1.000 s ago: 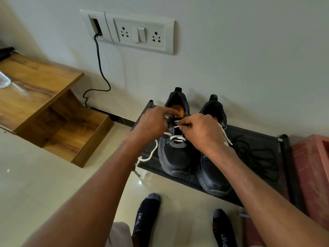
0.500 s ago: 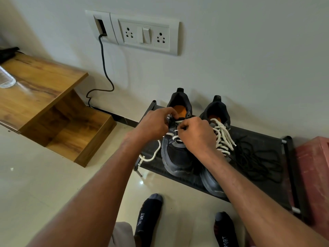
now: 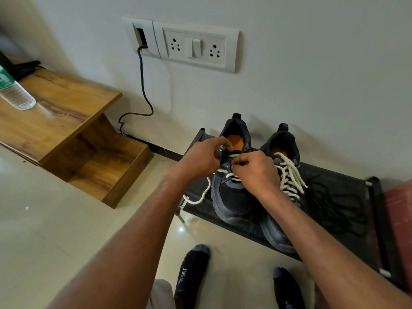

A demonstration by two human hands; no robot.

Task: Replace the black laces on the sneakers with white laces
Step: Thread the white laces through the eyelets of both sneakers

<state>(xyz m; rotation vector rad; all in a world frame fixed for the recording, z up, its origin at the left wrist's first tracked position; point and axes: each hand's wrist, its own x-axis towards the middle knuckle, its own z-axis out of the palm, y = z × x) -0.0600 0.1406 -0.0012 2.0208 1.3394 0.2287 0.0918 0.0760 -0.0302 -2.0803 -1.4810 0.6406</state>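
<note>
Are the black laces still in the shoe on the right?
No, the right shoe is laced with white laces, and the black laces lie loose on the rack beside it.

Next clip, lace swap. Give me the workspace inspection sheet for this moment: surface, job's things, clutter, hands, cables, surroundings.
Surface: black rack on a pale tiled floor, against the wall.
Job's things: left sneaker partly laced, white lace trailing off its left side; right sneaker carries a white lace up its front; black laces lie loose on the rack, right of the shoes.
Clutter: bottle on the wooden shelf.
Hands: left hand grips the left sneaker's upper eyelet area; right hand pinches the lace over its tongue.
Cables: black cable hangs from the wall plate to the floor.
Surroundings: red box right of the rack; socked feet below.
</note>
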